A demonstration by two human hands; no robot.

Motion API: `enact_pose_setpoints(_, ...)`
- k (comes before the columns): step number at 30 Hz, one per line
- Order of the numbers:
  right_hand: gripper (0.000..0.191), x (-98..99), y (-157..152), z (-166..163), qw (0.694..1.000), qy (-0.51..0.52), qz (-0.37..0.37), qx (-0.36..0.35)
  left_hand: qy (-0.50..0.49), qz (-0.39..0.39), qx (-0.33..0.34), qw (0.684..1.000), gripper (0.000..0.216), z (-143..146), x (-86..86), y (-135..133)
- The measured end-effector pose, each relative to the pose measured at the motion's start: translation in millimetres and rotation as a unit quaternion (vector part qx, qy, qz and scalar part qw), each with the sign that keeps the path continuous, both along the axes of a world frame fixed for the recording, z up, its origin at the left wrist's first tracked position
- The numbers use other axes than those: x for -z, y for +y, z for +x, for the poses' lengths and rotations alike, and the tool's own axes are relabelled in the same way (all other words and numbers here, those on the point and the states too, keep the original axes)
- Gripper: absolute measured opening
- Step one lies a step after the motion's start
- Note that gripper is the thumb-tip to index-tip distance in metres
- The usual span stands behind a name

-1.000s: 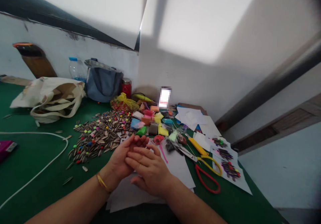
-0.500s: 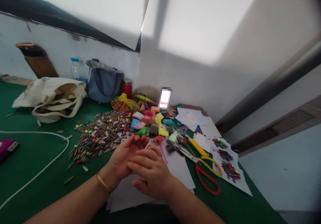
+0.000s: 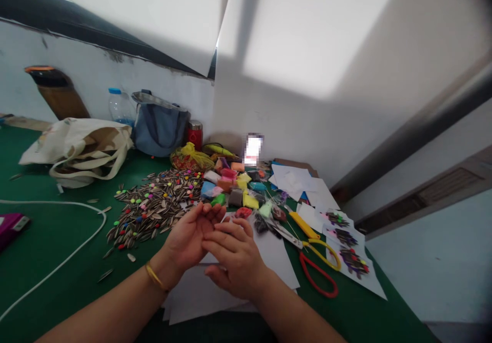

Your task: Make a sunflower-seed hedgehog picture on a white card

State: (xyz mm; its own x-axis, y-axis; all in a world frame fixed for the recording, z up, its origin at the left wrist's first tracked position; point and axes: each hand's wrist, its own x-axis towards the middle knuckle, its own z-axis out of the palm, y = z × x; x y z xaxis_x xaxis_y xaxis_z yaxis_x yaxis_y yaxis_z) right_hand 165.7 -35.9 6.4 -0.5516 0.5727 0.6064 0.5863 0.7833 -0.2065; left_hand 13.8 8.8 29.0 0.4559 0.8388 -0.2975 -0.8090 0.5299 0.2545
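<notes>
Over a stack of white paper, my two hands lie against each other. My left hand is palm up, slightly cupped, with a gold bangle at its wrist. Across its palm rests my right hand, palm down, fingers stretched and a little apart. Anything between the palms is hidden. Just beyond the fingertips are packets of coloured modelling clay, including a yellow packet and a green packet. A heap of striped sunflower seeds mixed with small coloured balls spreads to the left.
Scissors with red and yellow handles and a yellow cutter lie at right. Beside them is a paper sheet bearing seed-and-clay figures. A phone, blue bag and cream tote stand behind; a white cable curves at left.
My right hand has shifted slightly to the right across my left palm, and its fingers now cover the pink strip seen on the paper before. My left hand has moved a little.
</notes>
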Motion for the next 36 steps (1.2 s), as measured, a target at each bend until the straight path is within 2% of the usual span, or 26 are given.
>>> enact_pose_setpoints(3,0.049,0.0,0.1,-0.2,1.000,-0.003,0.012,-0.021,0.002,-0.005,0.013,1.000,0.034,-0.7,1.0,0.3)
enact_pose_setpoints(5,0.052,-3.3,-0.1,-0.5,1.000,-0.002,0.015,0.003,0.002,0.006,0.018,1.000,0.033,-1.0,2.2,0.8)
enact_pose_setpoints(7,0.044,-8.6,-1.0,-0.4,1.000,-0.003,0.009,0.018,-0.003,0.020,0.014,1.000,0.034,-1.1,3.7,1.2)
enact_pose_setpoints(10,0.035,-15.2,-3.0,0.1,1.000,-0.015,0.000,-0.015,-0.003,0.017,0.017,1.000,0.032,-0.5,5.3,0.6)
enact_pose_setpoints(18,0.061,-12.9,-3.8,1.4,0.996,0.078,-0.038,0.001,0.006,0.017,0.011,1.000,0.035,1.1,-6.5,-1.8)
enact_pose_setpoints(23,0.067,-13.8,-3.4,-1.3,0.996,0.065,-0.061,-0.011,0.019,-0.001,-0.012,1.000,0.037,2.0,-7.3,-0.8)
enact_pose_setpoints(27,0.066,-12.8,-1.4,0.0,0.996,0.071,-0.049,0.006,0.008,0.017,-0.003,1.000,0.034,0.7,-3.7,-0.2)
enact_pose_setpoints(32,0.060,-14.0,-1.5,-0.1,0.998,0.050,-0.042,-0.023,0.027,-0.010,-0.018,0.999,0.033,0.8,-3.6,0.7)
enact_pose_setpoints(36,0.058,-14.8,-1.5,0.4,0.997,0.075,-0.032,-0.002,0.013,0.004,-0.001,1.000,0.035,1.5,-4.1,0.8)
